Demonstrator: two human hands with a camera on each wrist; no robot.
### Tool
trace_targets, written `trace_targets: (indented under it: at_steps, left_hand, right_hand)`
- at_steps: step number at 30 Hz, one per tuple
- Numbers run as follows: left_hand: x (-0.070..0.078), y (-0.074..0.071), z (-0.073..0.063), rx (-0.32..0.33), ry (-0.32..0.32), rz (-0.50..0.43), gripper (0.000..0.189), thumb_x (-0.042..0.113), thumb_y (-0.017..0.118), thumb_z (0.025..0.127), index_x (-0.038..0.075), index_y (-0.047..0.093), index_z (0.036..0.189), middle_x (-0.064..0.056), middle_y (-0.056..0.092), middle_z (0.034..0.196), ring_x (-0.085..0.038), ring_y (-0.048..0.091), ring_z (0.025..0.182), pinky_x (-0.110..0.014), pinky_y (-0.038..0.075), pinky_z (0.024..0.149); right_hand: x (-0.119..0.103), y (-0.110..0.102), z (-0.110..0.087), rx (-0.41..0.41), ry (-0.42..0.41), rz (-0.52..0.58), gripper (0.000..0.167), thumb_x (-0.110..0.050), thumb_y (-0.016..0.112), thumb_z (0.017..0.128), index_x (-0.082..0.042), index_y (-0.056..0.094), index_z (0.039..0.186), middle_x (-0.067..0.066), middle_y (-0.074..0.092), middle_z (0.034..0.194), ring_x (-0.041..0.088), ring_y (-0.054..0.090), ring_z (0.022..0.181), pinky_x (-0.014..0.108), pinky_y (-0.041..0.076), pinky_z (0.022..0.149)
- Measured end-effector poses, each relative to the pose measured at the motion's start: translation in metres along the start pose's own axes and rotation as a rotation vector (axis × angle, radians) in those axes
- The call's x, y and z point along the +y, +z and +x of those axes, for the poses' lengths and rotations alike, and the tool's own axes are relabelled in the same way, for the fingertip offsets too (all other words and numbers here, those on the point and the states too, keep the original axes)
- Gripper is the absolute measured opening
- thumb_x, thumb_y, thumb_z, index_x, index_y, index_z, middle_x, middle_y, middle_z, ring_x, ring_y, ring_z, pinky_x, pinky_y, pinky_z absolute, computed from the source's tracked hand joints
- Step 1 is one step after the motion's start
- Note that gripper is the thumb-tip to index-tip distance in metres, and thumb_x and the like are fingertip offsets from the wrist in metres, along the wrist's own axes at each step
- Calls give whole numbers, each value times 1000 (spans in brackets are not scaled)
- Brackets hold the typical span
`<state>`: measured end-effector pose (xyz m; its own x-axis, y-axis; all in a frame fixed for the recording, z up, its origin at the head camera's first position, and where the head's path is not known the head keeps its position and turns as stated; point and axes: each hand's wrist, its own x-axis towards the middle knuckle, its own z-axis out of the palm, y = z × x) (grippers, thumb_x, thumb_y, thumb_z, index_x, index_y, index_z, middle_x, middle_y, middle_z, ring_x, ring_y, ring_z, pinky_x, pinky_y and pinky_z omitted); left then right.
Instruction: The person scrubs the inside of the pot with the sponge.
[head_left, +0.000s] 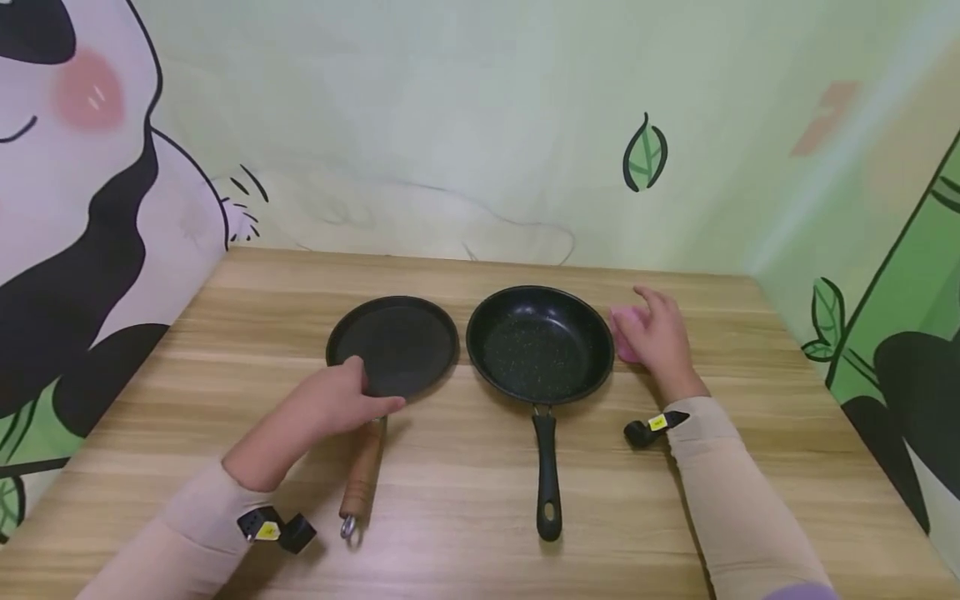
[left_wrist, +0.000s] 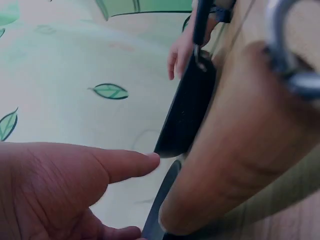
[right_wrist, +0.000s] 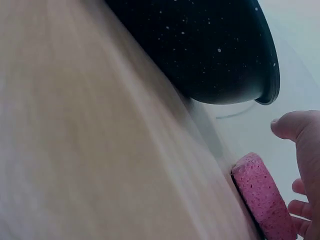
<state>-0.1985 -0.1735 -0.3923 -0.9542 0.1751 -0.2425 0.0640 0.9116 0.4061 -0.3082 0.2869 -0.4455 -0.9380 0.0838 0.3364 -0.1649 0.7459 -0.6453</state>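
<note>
On the left of the table lies a flat black crepe pan [head_left: 408, 346] with a wooden handle [head_left: 362, 475] ending in a metal ring. My left hand [head_left: 330, 400] hovers by the joint of handle and pan, thumb stretched out; whether it touches the rim I cannot tell. Beside it stands a deeper speckled frying pan [head_left: 542, 346] with a black handle [head_left: 548, 475] towards me. To its right lies a pink sponge [right_wrist: 262, 197], dark underneath. My right hand [head_left: 660, 337] is over the sponge, fingers spread and thumb apart from it.
The wooden table [head_left: 465, 550] meets a painted wall [head_left: 420, 117] at its back edge. A panda and leaves are painted on the walls. Each sleeve carries a small black wrist camera [head_left: 277, 529].
</note>
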Motion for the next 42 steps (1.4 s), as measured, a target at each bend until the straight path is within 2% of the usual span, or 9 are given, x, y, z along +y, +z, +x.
trace_targets:
  at_steps: [3, 6, 9, 11, 16, 23, 28, 35, 42]
  left_hand:
    - [5, 2, -3, -40, 9, 58, 81, 62, 72, 83, -11, 58, 115, -12, 66, 91, -25, 60, 81, -43, 52, 72]
    - [8, 4, -4, -66, -1, 90, 60, 55, 77, 82, -3, 65, 93, -7, 62, 77, -22, 57, 71, -38, 49, 63]
    - [9, 5, -6, -75, -11, 82, 43, 46, 79, 82, 8, 61, 72, -2, 54, 64, -19, 51, 59, -31, 41, 53]
    - [9, 5, -7, -74, -16, 66, 39, 40, 79, 82, 10, 59, 68, -1, 52, 60, -17, 50, 55, -29, 40, 50]
    - [4, -2, -6, -91, -51, 14, 31, 30, 77, 85, 4, 61, 80, -5, 57, 65, -17, 54, 53, -28, 44, 48]
    - [-20, -14, 8, -52, -13, 15, 35, 27, 78, 84, 0, 58, 94, -9, 58, 79, -22, 56, 66, -32, 46, 54]
    - [-37, -22, 16, -29, -17, -2, 36, 28, 77, 85, 1, 59, 101, -9, 60, 86, -24, 56, 74, -34, 45, 60]
    - [-52, -27, 18, 11, -58, -26, 28, 28, 73, 88, 7, 58, 100, -8, 58, 80, -25, 55, 71, -35, 42, 57]
    - [-59, -22, 18, 53, -81, -21, 26, 28, 72, 88, 8, 58, 97, -8, 59, 79, -25, 54, 70, -37, 41, 56]
  right_hand:
    - [-2, -2, 1, -19, 48, -9, 69, -40, 70, 93, -7, 47, 149, 30, 38, 149, 49, 39, 135, 62, 32, 112]
    - [-4, -3, 2, -46, 92, -43, 73, -46, 69, 92, -8, 46, 150, 31, 36, 147, 49, 37, 133, 62, 35, 109]
    - [-6, -4, 1, -72, 114, -78, 73, -46, 69, 92, -6, 46, 149, 32, 36, 144, 49, 37, 131, 62, 37, 106]
    - [-7, -4, 1, -83, 121, -78, 72, -44, 69, 92, -4, 47, 148, 32, 36, 142, 48, 36, 129, 61, 38, 105]
    - [-7, -4, -1, -102, 138, -81, 73, -45, 67, 93, -2, 45, 148, 34, 36, 139, 48, 38, 126, 61, 39, 103]
    - [-5, -6, 0, -96, 122, -111, 70, -40, 68, 91, -3, 46, 147, 35, 40, 135, 48, 42, 121, 60, 42, 97]
    - [-5, -7, 0, -101, 126, -131, 71, -40, 68, 91, -3, 46, 147, 35, 40, 136, 48, 41, 121, 60, 42, 96]
    - [-4, -5, -1, -112, 130, -143, 71, -43, 65, 93, -3, 44, 148, 35, 38, 139, 49, 42, 121, 62, 42, 97]
    - [0, 0, -6, -146, 158, -172, 75, -51, 60, 94, -5, 42, 150, 35, 39, 139, 49, 42, 119, 62, 44, 95]
